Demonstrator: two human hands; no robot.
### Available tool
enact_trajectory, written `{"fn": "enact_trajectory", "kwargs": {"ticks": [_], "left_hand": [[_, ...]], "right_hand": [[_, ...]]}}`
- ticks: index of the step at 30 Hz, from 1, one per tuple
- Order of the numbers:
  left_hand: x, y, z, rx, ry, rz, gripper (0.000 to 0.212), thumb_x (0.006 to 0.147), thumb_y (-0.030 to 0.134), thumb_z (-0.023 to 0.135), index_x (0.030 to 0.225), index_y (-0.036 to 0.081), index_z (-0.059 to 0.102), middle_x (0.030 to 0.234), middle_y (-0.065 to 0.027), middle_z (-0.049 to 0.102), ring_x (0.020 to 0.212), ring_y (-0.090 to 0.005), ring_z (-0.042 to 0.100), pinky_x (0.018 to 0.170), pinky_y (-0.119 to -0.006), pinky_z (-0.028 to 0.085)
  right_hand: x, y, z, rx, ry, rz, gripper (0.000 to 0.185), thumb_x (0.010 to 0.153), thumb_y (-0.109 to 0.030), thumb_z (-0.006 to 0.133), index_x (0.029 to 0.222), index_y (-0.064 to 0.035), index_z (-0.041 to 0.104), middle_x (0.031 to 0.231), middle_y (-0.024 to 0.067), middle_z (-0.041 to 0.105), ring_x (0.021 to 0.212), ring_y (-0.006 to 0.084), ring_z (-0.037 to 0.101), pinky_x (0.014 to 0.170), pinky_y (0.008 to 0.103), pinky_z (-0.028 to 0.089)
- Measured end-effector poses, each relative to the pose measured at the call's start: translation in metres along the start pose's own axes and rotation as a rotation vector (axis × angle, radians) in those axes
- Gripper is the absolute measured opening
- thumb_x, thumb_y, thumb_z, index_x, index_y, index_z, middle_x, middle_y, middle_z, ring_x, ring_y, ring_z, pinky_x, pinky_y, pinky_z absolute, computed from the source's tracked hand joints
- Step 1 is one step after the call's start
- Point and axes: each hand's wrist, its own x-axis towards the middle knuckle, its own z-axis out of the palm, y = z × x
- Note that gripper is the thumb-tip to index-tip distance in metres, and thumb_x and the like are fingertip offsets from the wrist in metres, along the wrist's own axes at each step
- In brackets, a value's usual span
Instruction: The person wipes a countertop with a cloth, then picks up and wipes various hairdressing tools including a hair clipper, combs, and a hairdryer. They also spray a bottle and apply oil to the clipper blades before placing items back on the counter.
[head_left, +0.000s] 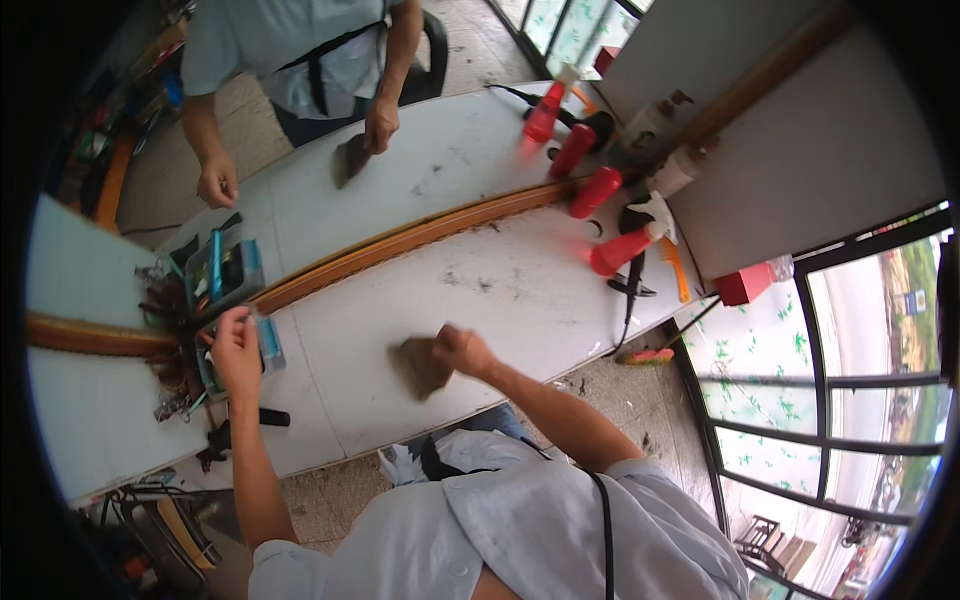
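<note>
My right hand (463, 350) grips a wide brown brush (424, 367), blurred by motion, over the middle of a white counter (360, 352). Dark hair clippings (472, 282) are scattered on the counter beyond the brush, towards the mirror. At the left, my left hand (238, 352) is raised over a clear plastic bin (271, 346) with a blue edge. Its fingers are bent together, and whether they pinch something small is unclear. A black-handled tool (274, 417) lies beside the bin, nearer to me.
A wood-framed mirror (435, 259) along the counter's back reflects both hands. To the right are a red spray bottle (626, 249), a red bottle (597, 192), an orange comb (675, 270) and a black cord (626, 322). Hair clips (171, 375) crowd the left end.
</note>
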Motion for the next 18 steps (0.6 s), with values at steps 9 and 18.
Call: {"fn": "enact_trajectory", "kwargs": {"ticks": [9, 18], "left_hand": [[-0.036, 0.108, 0.136, -0.409, -0.387, 0.106, 0.016, 0.079, 0.002, 0.059, 0.095, 0.005, 0.058, 0.072, -0.0036, 0.055, 0.061, -0.0098, 0.052, 0.056, -0.022, 0.044], [-0.068, 0.342, 0.345, -0.558, -0.563, 0.552, 0.059, 0.069, 0.023, 0.072, 0.118, 0.002, 0.046, 0.112, -0.0151, 0.054, 0.101, -0.0303, 0.054, 0.087, -0.037, 0.043]], "right_hand": [[-0.107, 0.083, -0.184, -0.291, 0.675, 0.41, 0.024, 0.074, -0.02, 0.063, 0.084, -0.0015, 0.051, 0.071, 0.0193, 0.061, 0.068, 0.0377, 0.06, 0.059, 0.0435, 0.048], [-0.131, 0.118, -0.148, -0.081, 0.591, 0.343, 0.027, 0.077, -0.021, 0.061, 0.095, -0.0041, 0.049, 0.072, 0.0216, 0.06, 0.069, 0.043, 0.058, 0.06, 0.0475, 0.047]]}}
